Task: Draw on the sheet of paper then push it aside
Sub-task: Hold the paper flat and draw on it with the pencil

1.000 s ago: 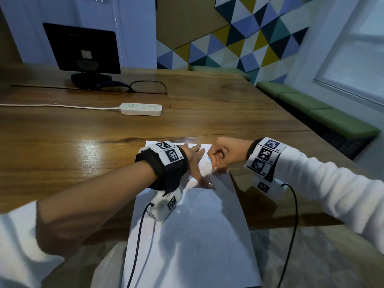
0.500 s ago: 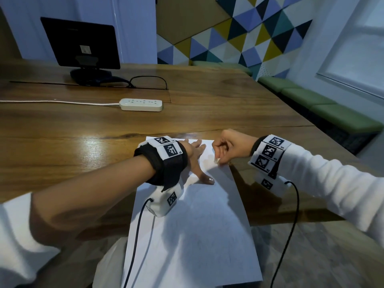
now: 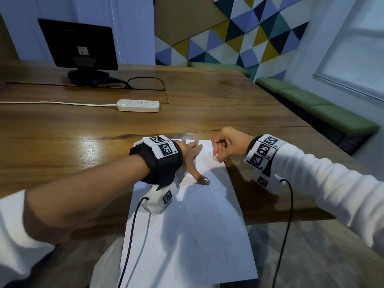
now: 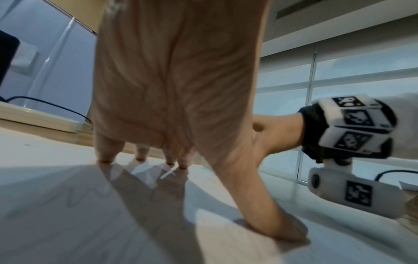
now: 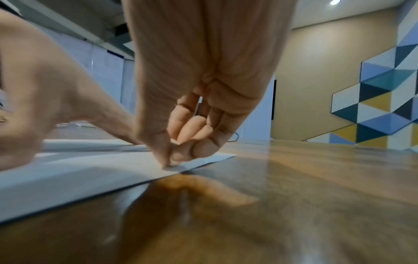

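A white sheet of paper (image 3: 187, 235) lies on the wooden table (image 3: 62, 142), and its near end hangs over the table's front edge. My left hand (image 3: 192, 156) lies flat on the sheet's far part, fingers spread, with the thumb (image 4: 282, 230) and fingertips (image 4: 106, 157) pressing down. A faint zigzag line (image 4: 86, 194) marks the paper. My right hand (image 3: 220, 156) pinches a small white stub (image 3: 215, 157) at the sheet's right edge. In the right wrist view the right hand (image 5: 172, 160) touches down on the sheet (image 5: 79, 171) just inside that edge.
A white power strip (image 3: 138, 105) with its cord lies farther back on the table. A black monitor (image 3: 80, 44) stands at the far left with a looped black cable beside it. Green benches (image 3: 332, 115) run along the right wall. Wrist-camera cables hang off both arms.
My right hand has moved away from the left thumb, out to the sheet's far right edge, still pinching the stub. The left hand stays pressed on the paper.
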Motion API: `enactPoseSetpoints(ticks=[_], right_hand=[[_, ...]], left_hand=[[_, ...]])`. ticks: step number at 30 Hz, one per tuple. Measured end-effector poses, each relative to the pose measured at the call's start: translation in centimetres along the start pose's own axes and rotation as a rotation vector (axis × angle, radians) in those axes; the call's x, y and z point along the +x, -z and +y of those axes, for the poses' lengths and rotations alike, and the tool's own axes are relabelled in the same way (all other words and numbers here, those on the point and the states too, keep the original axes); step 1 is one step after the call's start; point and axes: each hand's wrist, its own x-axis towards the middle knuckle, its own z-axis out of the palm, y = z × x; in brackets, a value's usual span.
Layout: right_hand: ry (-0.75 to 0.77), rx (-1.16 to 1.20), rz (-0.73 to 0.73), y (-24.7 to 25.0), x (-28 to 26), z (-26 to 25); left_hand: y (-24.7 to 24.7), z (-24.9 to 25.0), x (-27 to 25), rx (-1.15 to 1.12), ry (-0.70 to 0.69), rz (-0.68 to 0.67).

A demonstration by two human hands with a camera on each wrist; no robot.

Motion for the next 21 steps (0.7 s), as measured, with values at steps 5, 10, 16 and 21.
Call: enactPoseSetpoints(ticks=[5, 10, 16, 21], right_hand=[[-0.008, 0.014, -0.163, 0.0, -0.9, 0.0], [-0.009, 0.012, -0.048, -0.4, -0.6, 0.1], [-0.047, 0.033, 0.004, -0.2, -0.1, 0.0], [-0.039, 0.048, -0.108, -0.6, -0.2, -0.9]], left_hand=[[0.1, -0.8, -0.1, 0.018, -0.016, -0.002], [-0.1, -0.8, -0.2, 0.015, -0.018, 0.007], [-0.1, -1.0, 0.0, 0.025, -0.023, 0.012], [-0.1, -1.1, -0.1, 0.031, -0.015, 0.002]])
